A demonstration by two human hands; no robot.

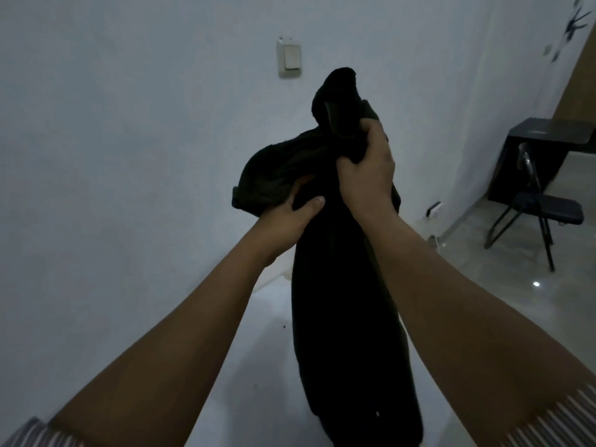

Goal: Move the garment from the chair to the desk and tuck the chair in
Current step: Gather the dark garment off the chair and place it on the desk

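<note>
A dark garment (342, 304) hangs in the air in front of me, held up at chest height against a pale wall. My right hand (367, 175) grips its upper part, with a bunched end of fabric sticking up above the fist. My left hand (290, 214) holds a folded edge lower and to the left, thumb on the cloth. The rest of the garment drops straight down between my forearms. A black folding chair (545, 211) stands far right on the floor, pulled out from a dark desk (548, 130) in the corner behind it.
A light switch (290, 58) is on the wall above the garment. A wall socket (433, 208) sits low near the corner. Glossy pale floor (516, 285) stretches toward the chair. A wooden door edge (577, 85) shows at the upper right.
</note>
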